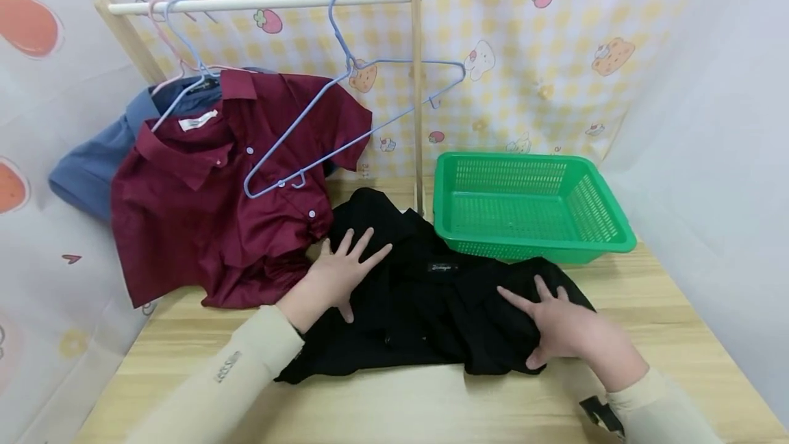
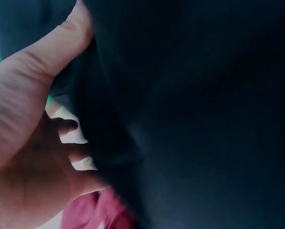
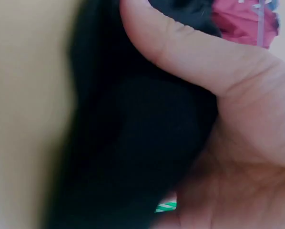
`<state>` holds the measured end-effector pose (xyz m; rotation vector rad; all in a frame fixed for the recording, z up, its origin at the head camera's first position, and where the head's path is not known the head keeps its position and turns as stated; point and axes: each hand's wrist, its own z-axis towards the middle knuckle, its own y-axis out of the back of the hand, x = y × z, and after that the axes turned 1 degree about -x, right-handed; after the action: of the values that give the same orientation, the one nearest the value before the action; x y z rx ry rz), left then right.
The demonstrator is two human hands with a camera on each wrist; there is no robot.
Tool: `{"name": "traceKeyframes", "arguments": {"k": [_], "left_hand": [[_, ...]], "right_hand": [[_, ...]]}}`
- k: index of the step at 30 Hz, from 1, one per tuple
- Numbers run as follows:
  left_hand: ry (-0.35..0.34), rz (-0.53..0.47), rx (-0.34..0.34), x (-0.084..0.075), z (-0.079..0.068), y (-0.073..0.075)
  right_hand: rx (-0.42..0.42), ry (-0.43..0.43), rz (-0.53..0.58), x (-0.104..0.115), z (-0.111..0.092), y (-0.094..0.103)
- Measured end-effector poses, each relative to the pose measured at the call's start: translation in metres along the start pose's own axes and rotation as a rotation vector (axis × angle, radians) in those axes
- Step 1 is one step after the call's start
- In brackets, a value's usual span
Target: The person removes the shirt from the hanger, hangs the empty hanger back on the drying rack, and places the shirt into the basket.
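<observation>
A black garment (image 1: 431, 307) with a small label near its neck lies rumpled on the wooden table. My left hand (image 1: 337, 269) rests on its left part, fingers spread. On the right part lies my right hand (image 1: 564, 327), its fingers also apart. Black cloth (image 2: 190, 105) fills most of the left wrist view, beside the left thumb and fingers. In the right wrist view, dark cloth (image 3: 133, 129) lies against the right thumb and palm, and the fingertips are hidden.
A blue hanger (image 1: 407, 112) hangs from the rack's white rail (image 1: 265, 1). Left of it hang a maroon shirt (image 1: 185, 225) and a blue garment (image 1: 92, 170) on hangers. Behind the black garment, at right, stands a green basket (image 1: 536, 245). Curtains enclose the table (image 1: 653, 314).
</observation>
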<state>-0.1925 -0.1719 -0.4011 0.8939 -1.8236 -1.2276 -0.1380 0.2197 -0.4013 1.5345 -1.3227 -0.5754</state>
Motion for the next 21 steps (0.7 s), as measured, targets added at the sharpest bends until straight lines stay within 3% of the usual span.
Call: {"name": "traceKeyframes", "arguments": {"k": [4,9,17,21], "left_hand": [[0.016,0.111,0.052,-0.012,0.015,-0.005],[0.038,0.231,0.105,-0.025,0.024,0.001],[0.046,0.190,0.130,-0.027,0.022,0.004],[0.040,0.180,0.138,-0.028,0.021,0.005]], "right_hand": [[0.054,0.000,0.020,-0.001,0.014,-0.009],[-0.024,0.013,-0.061,0.009,0.021,-0.008],[-0.220,0.157,-0.115,0.015,0.018,-0.012],[-0.269,0.185,-0.099,0.013,0.020,-0.013]]}}
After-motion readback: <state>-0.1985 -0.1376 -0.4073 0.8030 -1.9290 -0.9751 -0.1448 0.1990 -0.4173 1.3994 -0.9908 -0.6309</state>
